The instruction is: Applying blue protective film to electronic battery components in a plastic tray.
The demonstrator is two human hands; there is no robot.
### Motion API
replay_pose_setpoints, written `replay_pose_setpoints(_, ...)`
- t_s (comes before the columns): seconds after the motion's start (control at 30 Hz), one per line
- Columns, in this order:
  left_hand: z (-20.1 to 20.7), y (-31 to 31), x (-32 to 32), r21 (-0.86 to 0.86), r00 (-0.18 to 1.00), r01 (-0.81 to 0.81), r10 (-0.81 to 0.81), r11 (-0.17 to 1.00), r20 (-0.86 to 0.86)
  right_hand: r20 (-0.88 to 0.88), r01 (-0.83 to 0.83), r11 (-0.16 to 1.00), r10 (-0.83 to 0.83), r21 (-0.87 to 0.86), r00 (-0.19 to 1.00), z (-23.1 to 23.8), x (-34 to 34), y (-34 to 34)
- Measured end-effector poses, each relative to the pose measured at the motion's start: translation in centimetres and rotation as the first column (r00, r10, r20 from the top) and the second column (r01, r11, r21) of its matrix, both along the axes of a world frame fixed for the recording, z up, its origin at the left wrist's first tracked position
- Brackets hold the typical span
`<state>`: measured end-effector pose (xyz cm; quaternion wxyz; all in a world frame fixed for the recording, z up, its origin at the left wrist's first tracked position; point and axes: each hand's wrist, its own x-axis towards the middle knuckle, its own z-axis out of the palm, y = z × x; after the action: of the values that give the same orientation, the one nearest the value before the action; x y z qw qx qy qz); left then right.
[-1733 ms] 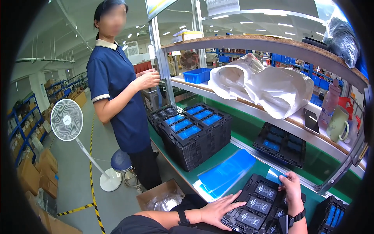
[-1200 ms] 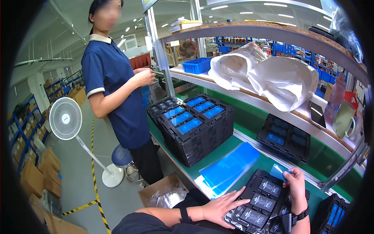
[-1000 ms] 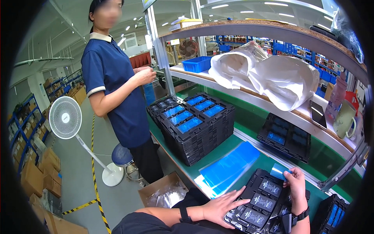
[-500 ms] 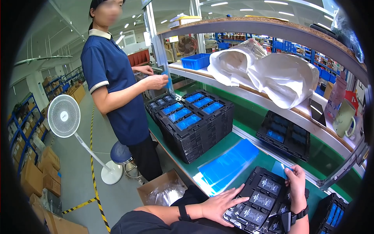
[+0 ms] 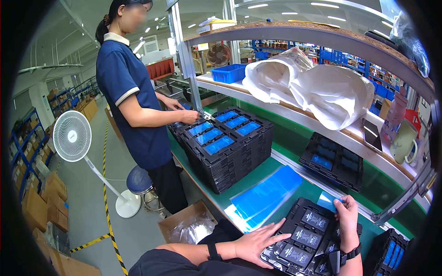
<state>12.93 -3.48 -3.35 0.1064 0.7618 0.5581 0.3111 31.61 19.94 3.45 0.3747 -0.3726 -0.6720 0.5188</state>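
A black plastic tray (image 5: 294, 220) lies at the table's front edge, holding several flat black battery packs (image 5: 306, 237). My left hand (image 5: 258, 244) rests on the tray's left edge, fingers spread, gripping nothing. Beyond the tray's far right corner, my right hand (image 5: 347, 214) pinches a small blue film sheet (image 5: 327, 200) between thumb and fingers. Its wrist and forearm cover part of the tray's right column. Left of the tray lies a pile of larger blue film sheets (image 5: 269, 195) on the green table.
A tall stack of black trays (image 5: 230, 161) with blue-covered packs stands at the left. Beside it a co-worker (image 5: 133, 92) reaches over trays. More trays (image 5: 331, 161) lie behind, others (image 5: 389, 253) at right. The overhead shelf holds white bags (image 5: 331, 96), a phone (image 5: 372, 134) and a mug (image 5: 404, 142).
The co-worker's hands have lowered to the trays, and the blue film held up there before no longer shows raised. My right hand still pinches its sheet, which is tilted more into view.
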Motion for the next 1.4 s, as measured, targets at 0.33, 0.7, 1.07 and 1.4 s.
replay_pose_setpoints(0.33, 0.0, 0.3, -0.2, 0.029, 1.0, 0.003, -0.003, 1.0, 0.004, 0.065, -0.016, 0.998, 0.012, 0.055, 0.998, -0.9, 0.0, 0.6)
replay_pose_setpoints(0.7, 0.2, -0.1, 0.0, -0.009, 1.0, -0.01, 0.01, 1.0, -0.007, 0.159, 0.011, 0.979, -0.044, 0.203, 0.986, -0.8, 0.0, -0.3)
replay_pose_setpoints(1.07, 1.1, 1.0, -0.6, 0.036, 1.0, 0.011, -0.011, 0.999, 0.021, 0.306, -0.02, 0.904, -0.124, 0.428, 0.944, 0.0, -1.0, -1.1)
replay_pose_setpoints(1.4, 0.8, 1.6, -0.6, 0.027, 0.999, -0.006, 0.005, 1.0, 0.034, 0.377, -0.038, 0.941, -0.097, 0.336, 0.921, 0.9, -1.2, -2.1)
